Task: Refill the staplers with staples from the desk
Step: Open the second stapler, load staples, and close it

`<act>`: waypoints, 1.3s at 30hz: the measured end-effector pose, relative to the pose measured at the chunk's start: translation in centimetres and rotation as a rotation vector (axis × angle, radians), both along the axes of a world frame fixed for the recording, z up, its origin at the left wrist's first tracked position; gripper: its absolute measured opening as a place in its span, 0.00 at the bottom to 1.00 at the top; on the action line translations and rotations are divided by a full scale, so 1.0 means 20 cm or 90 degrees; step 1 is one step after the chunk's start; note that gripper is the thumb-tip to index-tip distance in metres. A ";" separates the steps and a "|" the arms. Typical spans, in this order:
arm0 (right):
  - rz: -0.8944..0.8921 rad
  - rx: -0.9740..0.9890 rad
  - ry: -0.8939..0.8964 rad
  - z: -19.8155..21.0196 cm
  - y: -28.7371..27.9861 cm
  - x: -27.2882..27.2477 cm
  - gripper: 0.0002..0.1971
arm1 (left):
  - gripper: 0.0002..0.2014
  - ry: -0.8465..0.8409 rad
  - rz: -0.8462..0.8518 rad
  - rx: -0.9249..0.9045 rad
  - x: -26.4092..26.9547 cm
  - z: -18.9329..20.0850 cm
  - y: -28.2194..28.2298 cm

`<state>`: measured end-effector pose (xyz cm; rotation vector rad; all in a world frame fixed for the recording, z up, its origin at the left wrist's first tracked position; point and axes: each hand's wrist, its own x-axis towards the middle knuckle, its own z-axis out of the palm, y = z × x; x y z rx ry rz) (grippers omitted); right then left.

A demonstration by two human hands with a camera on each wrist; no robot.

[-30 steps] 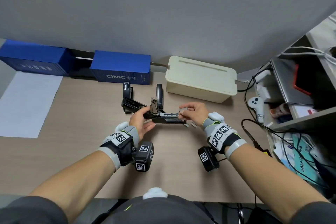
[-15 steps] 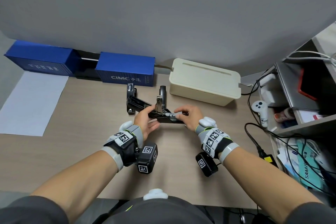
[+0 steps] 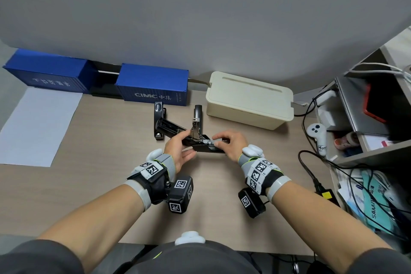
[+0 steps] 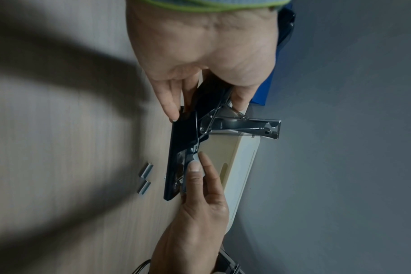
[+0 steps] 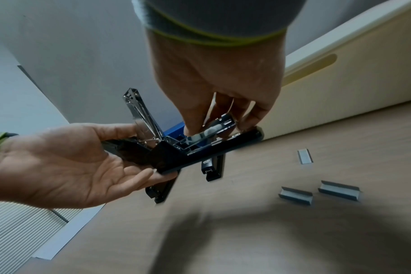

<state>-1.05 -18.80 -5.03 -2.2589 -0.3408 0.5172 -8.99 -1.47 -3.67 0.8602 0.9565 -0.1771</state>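
Your left hand (image 3: pixel 178 151) grips the hinge end of the opened black stapler (image 5: pixel 200 150), held just above the desk (image 3: pixel 100 162). Your right hand (image 3: pixel 231 142) pinches a staple strip (image 5: pixel 205 134) into the stapler's channel; whether it sits flat is hard to tell through blur. If the strip tilts, it could jam or spill, and the raised metal arm could snap down on your fingers. Three spare strips (image 5: pixel 296 194) lie on the wood-grain desk near the stapler. Behind the stapler sit two more staplers (image 3: pixel 159 122), a cream box (image 3: pixel 249 100), blue boxes (image 3: pixel 153 84) and a grey wall.
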 end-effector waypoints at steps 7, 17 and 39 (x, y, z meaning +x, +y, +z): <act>0.043 -0.031 -0.019 -0.06 0.01 0.01 0.13 | 0.17 0.008 -0.001 -0.003 0.00 -0.02 0.01; -0.137 -0.018 0.065 -0.06 -0.19 0.18 0.11 | 0.27 0.055 0.042 0.000 0.00 -0.11 0.05; -0.084 -0.407 0.161 -0.31 -0.14 0.44 0.18 | 0.27 0.091 0.134 0.016 0.03 -0.21 0.11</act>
